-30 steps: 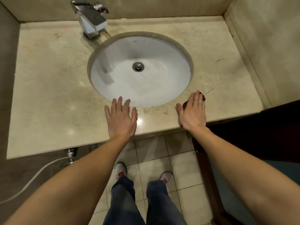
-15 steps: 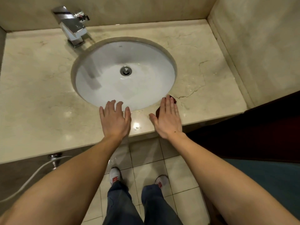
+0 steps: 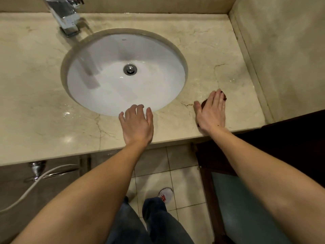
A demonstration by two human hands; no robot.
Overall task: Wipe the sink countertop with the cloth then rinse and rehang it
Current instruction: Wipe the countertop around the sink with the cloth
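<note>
A dark red cloth (image 3: 223,97) lies on the beige marble countertop (image 3: 35,88), right of the white oval basin (image 3: 109,97). My right hand (image 3: 212,113) presses flat on it with fingers together, so only its edges show by the fingertips and thumb. My left hand (image 3: 137,125) rests flat on the counter's front strip. Its fingers are spread, their tips reach the basin's near rim, and it holds nothing.
A chrome faucet (image 3: 65,14) stands at the back left of the basin, and a drain (image 3: 130,69) sits at its middle. A beige wall (image 3: 281,59) bounds the counter on the right. Wet streaks shine on the marble. A white hose (image 3: 26,192) hangs below the counter.
My right hand has slid the cloth to the right, away from the basin's front rim towards the right wall. My left hand stays at the front rim.
</note>
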